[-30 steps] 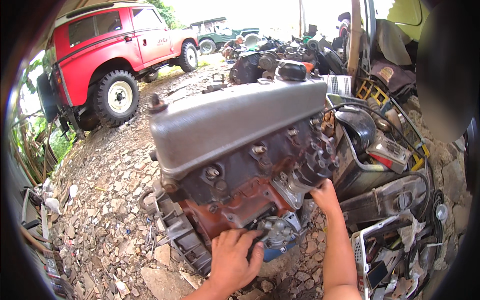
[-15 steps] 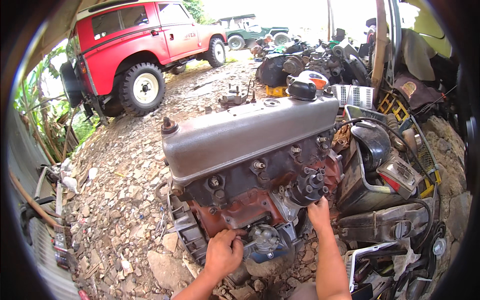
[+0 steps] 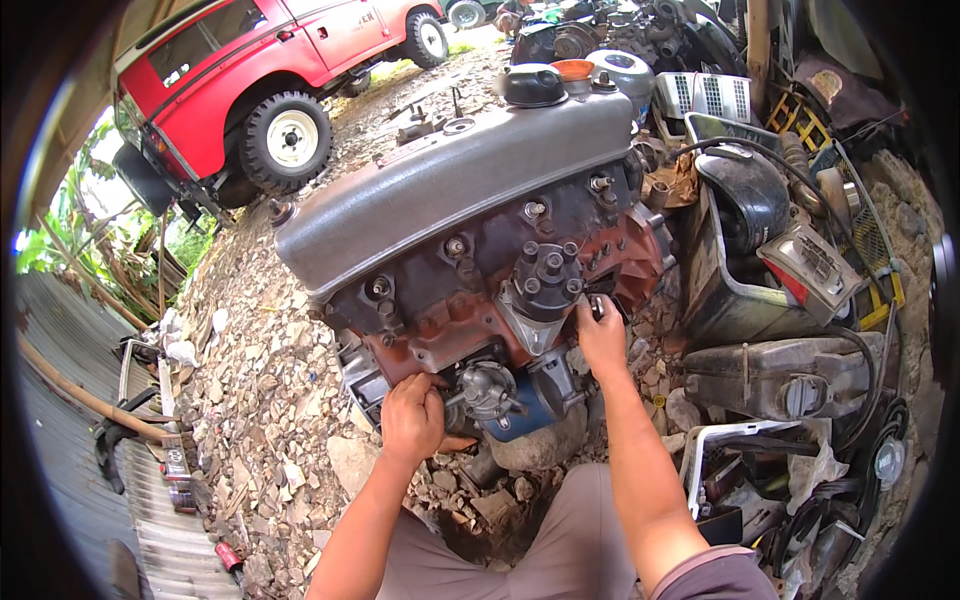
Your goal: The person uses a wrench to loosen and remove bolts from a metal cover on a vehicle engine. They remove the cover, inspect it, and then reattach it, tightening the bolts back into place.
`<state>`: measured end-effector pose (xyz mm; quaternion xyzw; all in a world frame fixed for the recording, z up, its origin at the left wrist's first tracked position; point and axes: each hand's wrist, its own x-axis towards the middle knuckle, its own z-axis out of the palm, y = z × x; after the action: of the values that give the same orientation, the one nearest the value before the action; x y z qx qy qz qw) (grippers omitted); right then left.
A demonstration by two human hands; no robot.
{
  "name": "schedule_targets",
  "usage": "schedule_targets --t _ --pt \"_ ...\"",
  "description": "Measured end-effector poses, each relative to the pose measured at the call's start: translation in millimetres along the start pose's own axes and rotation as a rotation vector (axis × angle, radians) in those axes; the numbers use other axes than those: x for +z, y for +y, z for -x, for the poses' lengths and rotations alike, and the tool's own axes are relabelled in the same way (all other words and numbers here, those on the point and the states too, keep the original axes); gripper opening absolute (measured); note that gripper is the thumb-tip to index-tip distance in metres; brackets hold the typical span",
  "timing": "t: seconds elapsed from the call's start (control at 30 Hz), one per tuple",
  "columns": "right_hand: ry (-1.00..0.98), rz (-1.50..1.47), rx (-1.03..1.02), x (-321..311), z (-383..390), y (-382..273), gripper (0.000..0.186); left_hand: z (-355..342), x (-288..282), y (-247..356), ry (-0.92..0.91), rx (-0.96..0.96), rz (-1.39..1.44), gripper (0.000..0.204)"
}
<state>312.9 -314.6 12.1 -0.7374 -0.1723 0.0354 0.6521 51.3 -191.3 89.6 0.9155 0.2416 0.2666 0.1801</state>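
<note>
Stony ground [image 3: 262, 400], w/ engine [image 3: 480, 225] just fwd of L & R hands [image 3: 412, 420].

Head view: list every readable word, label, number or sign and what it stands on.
Red off-road vehicle: side lettering, too blurred to quote reliably.
Its dark rear side window: white marks, too small to read.
Dark brown cloth: round emblem, too small to read.
Grey-topped metal engine: no text I can make out.

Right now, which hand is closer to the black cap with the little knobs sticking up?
The right hand. It is just below and right of the black cap; the left hand is farther off, down to the left, beside the silver part.
</note>
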Motion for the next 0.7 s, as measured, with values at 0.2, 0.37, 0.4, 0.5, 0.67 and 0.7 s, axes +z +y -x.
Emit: schedule_targets --t 0.2,0.37,0.4,0.5,0.67,0.7 --pt "-0.035 0.139 -0.194 4 -5 2 0.032 3 -3 -8 0.053 0.021 -0.057 0.014" --pt "-0.216 -0.214 0.452 -9 -9 0 0.039 1 5 1 0.005 -0.037 -0.005 0.014" --pt "-0.11 -0.042 0.227 -3 -11 0 0.039 4 4 -2 0.004 -0.042 -0.015 0.015" --pt "-0.025 0.133 -0.037 2 3 -3 0.038 4 -3 -4 0.0 -0.02 -0.002 0.02" --pt "-0.043 0.191 -0.044 -1 -2 2 0.038 4 4 -11 0.013 -0.002 0.062 0.015" --pt "-0.076 0.096 0.049 3 -3 -4 0.038 5 3 -12 0.01 -0.013 0.073 0.015"
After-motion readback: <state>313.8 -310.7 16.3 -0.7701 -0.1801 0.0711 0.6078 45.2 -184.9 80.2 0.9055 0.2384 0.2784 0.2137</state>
